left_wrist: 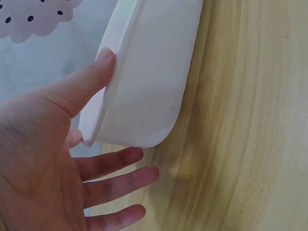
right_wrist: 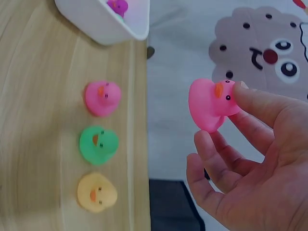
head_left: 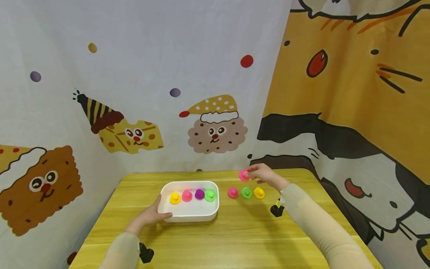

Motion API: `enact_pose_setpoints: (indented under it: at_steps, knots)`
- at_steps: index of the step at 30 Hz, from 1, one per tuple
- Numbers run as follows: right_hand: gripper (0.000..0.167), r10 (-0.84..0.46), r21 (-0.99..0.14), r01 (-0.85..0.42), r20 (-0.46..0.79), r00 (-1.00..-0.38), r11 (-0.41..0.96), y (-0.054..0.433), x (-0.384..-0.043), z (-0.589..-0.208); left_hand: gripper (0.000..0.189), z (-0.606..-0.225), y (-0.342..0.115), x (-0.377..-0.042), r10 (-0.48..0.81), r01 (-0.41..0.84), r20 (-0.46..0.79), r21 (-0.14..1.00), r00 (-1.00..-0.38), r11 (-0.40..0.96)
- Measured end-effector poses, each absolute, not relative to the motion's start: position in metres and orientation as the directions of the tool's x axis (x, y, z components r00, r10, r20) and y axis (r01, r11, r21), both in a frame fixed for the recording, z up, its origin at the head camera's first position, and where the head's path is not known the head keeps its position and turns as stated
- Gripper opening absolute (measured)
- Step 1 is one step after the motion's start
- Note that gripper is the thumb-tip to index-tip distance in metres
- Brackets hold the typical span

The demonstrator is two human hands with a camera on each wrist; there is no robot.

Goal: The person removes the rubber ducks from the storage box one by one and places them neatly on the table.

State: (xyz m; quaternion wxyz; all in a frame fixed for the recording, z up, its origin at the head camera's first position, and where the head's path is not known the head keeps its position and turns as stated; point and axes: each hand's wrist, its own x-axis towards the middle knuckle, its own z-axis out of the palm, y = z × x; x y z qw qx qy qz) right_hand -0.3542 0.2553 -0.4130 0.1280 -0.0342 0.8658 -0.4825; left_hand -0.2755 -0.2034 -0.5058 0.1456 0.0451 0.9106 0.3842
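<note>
My right hand (head_left: 264, 175) holds a pink rubber duck (right_wrist: 208, 103) by its head between thumb and fingers, raised above the table's far side. Below it a second pink duck (head_left: 233, 192), a green duck (head_left: 246, 192) and a yellow duck (head_left: 259, 192) stand in a row on the table. My left hand (head_left: 152, 216) grips the left end of a white plastic bin (head_left: 191, 218), thumb on the front rim. Inside the bin sit a yellow duck (head_left: 175, 198), a pink duck (head_left: 187, 195), a purple duck (head_left: 199, 194) and a green duck (head_left: 209, 195), side by side.
The wooden table (head_left: 215, 246) reaches back to a white cloth (head_left: 208, 45) printed with cartoon figures. On the right a cloth with large cartoon animals (head_left: 336, 93) hangs along the table's side. The row of ducks lies right of the bin.
</note>
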Motion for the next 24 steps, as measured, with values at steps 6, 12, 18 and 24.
enact_pose_setpoints:
  at_steps: [6,12,18,24]
  knots:
    - [0.040,-0.147,-0.851,0.078,-0.179,-0.973,0.520,0.273,-0.352,-0.415,0.111,-0.506,-0.203,-0.274,0.195,-0.041,-0.237,0.728,-0.952,0.684]
    - [0.042,-0.092,-0.852,0.110,-0.182,-0.979,0.513,0.293,-0.350,-0.417,0.112,-0.508,-0.204,-0.273,0.185,-0.058,-0.248,0.731,-0.951,0.680]
    - [0.044,-0.059,-0.850,0.123,-0.178,-0.982,0.513,0.315,-0.348,-0.423,0.111,-0.508,-0.204,-0.273,0.201,-0.036,-0.224,0.747,-0.954,0.664]
    - [0.046,-0.029,-0.854,0.141,-0.180,-0.983,0.502,0.333,-0.345,-0.426,0.110,-0.507,-0.203,-0.273,0.204,-0.023,-0.212,0.745,-0.956,0.667]
